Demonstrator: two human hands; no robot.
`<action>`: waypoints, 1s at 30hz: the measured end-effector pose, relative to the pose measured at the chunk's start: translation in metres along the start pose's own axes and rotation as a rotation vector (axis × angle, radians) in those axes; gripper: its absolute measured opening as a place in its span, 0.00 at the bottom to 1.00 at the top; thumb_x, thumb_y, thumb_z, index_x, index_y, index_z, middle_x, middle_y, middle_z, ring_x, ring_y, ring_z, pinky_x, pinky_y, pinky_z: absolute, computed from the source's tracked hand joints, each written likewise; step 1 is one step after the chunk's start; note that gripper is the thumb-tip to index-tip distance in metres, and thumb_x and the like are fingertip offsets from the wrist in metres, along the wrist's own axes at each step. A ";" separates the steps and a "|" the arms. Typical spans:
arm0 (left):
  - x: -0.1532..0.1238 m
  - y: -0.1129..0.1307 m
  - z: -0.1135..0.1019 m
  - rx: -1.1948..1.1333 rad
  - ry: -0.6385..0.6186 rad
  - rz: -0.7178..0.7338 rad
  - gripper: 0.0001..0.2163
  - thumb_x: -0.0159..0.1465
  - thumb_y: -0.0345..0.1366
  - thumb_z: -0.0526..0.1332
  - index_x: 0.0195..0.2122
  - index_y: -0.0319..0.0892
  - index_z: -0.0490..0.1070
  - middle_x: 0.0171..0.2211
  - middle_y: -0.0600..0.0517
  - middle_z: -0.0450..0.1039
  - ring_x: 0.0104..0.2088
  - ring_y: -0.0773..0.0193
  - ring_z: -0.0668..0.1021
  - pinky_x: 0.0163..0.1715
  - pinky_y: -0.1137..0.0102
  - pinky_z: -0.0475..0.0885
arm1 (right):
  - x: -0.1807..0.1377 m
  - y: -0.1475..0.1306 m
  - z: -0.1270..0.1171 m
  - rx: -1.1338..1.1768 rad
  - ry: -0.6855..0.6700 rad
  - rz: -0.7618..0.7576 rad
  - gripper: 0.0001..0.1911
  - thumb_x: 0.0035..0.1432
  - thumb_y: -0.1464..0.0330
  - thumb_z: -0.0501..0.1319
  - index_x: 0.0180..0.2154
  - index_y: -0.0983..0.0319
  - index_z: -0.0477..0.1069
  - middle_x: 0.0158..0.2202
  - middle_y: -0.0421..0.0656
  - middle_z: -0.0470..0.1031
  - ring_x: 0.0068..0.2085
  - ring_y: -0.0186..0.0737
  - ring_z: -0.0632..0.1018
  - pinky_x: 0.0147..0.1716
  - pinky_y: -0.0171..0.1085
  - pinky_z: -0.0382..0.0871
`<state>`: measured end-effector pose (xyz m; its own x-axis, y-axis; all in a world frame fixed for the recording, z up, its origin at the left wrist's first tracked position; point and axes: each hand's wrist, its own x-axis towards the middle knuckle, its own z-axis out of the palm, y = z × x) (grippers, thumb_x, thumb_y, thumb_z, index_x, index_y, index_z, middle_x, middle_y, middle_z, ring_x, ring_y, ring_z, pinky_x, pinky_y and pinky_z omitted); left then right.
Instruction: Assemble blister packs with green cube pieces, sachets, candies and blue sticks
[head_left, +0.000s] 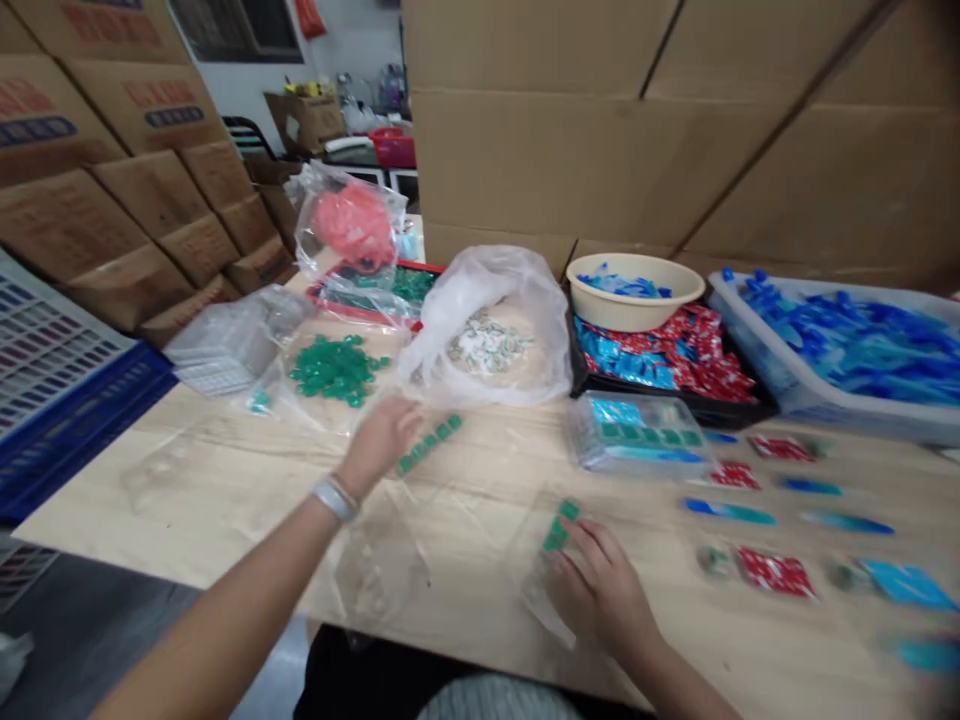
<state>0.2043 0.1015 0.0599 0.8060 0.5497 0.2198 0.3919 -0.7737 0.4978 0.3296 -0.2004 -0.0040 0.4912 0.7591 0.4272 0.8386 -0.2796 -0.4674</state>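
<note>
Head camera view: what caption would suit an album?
At a table, the left hand reaches a row of green tiles; the right hand rests on a clear bag.

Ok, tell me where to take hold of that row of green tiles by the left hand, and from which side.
Likely best: pinch the row of green tiles across its narrow width near the lower-left end, coming from above. They lie flat on the table in a slanted line, and the left hand sits at that end.

Beige bowl (634, 312) (blue pieces (622, 287) inside), cardboard boxes (112, 180), blue crate (67, 400).
</note>
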 end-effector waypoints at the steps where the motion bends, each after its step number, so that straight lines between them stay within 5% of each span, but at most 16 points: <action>1: 0.020 -0.025 -0.013 0.084 0.046 -0.104 0.13 0.59 0.37 0.51 0.42 0.38 0.69 0.39 0.43 0.70 0.40 0.57 0.71 0.42 0.66 0.63 | 0.013 -0.005 -0.003 0.002 -0.006 0.006 0.16 0.54 0.68 0.55 0.46 0.59 0.64 0.38 0.49 0.69 0.39 0.46 0.72 0.37 0.46 0.71; 3: 0.056 -0.068 -0.028 0.251 0.037 -0.225 0.13 0.59 0.34 0.51 0.41 0.36 0.70 0.39 0.41 0.70 0.40 0.56 0.71 0.40 0.66 0.63 | 0.048 -0.018 -0.004 0.040 -0.043 -0.023 0.14 0.55 0.69 0.53 0.45 0.59 0.64 0.36 0.48 0.69 0.37 0.43 0.73 0.36 0.43 0.70; 6: 0.091 -0.107 -0.021 0.354 -0.017 -0.271 0.12 0.57 0.33 0.53 0.37 0.35 0.72 0.38 0.39 0.70 0.40 0.53 0.70 0.38 0.64 0.62 | 0.123 -0.050 0.020 0.134 -0.136 -0.170 0.11 0.57 0.70 0.51 0.42 0.61 0.66 0.33 0.47 0.70 0.35 0.40 0.72 0.35 0.39 0.69; 11: 0.101 -0.123 0.005 0.364 0.003 -0.246 0.10 0.56 0.34 0.53 0.30 0.36 0.72 0.36 0.39 0.71 0.44 0.49 0.67 0.40 0.61 0.60 | 0.266 -0.106 0.121 0.178 -0.301 -0.305 0.12 0.57 0.73 0.49 0.39 0.65 0.69 0.34 0.47 0.71 0.39 0.37 0.71 0.41 0.35 0.65; 16: 0.082 -0.138 -0.007 0.205 0.181 -0.258 0.11 0.58 0.38 0.52 0.29 0.37 0.69 0.31 0.43 0.70 0.37 0.55 0.70 0.38 0.63 0.62 | 0.349 -0.130 0.219 0.002 -0.605 -0.105 0.08 0.48 0.79 0.55 0.29 0.68 0.72 0.36 0.51 0.72 0.40 0.42 0.72 0.40 0.37 0.64; 20: 0.060 -0.138 -0.020 -0.400 0.406 -0.512 0.15 0.58 0.45 0.51 0.24 0.39 0.64 0.24 0.49 0.68 0.29 0.62 0.71 0.32 0.67 0.65 | 0.357 -0.128 0.234 0.027 -0.601 -0.041 0.08 0.48 0.79 0.55 0.30 0.67 0.71 0.33 0.46 0.73 0.38 0.39 0.72 0.38 0.36 0.65; 23: 0.048 -0.118 -0.023 -1.104 0.516 -0.703 0.14 0.57 0.46 0.53 0.29 0.39 0.62 0.27 0.51 0.69 0.27 0.67 0.73 0.28 0.71 0.66 | 0.339 -0.124 0.213 0.406 -0.609 0.101 0.09 0.52 0.74 0.54 0.37 0.65 0.68 0.32 0.43 0.72 0.33 0.33 0.73 0.34 0.34 0.67; 26: 0.041 -0.085 -0.019 -1.514 0.408 -0.730 0.10 0.53 0.38 0.60 0.30 0.37 0.63 0.27 0.51 0.71 0.27 0.69 0.74 0.29 0.74 0.67 | 0.304 -0.119 0.181 0.921 -0.615 0.273 0.10 0.50 0.71 0.57 0.37 0.65 0.68 0.29 0.41 0.71 0.30 0.32 0.73 0.31 0.35 0.68; 30: 0.028 -0.041 -0.011 -1.624 0.188 -0.750 0.05 0.51 0.28 0.62 0.26 0.36 0.64 0.22 0.54 0.70 0.23 0.73 0.73 0.27 0.77 0.68 | 0.248 -0.112 0.135 0.770 -0.378 0.095 0.07 0.47 0.71 0.60 0.33 0.64 0.70 0.28 0.41 0.68 0.28 0.32 0.70 0.30 0.34 0.66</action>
<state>0.2055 0.1518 0.0549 0.5785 0.7157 -0.3912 -0.2628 0.6176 0.7412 0.3256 0.0986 0.0496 0.3257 0.9355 0.1373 0.3373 0.0207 -0.9412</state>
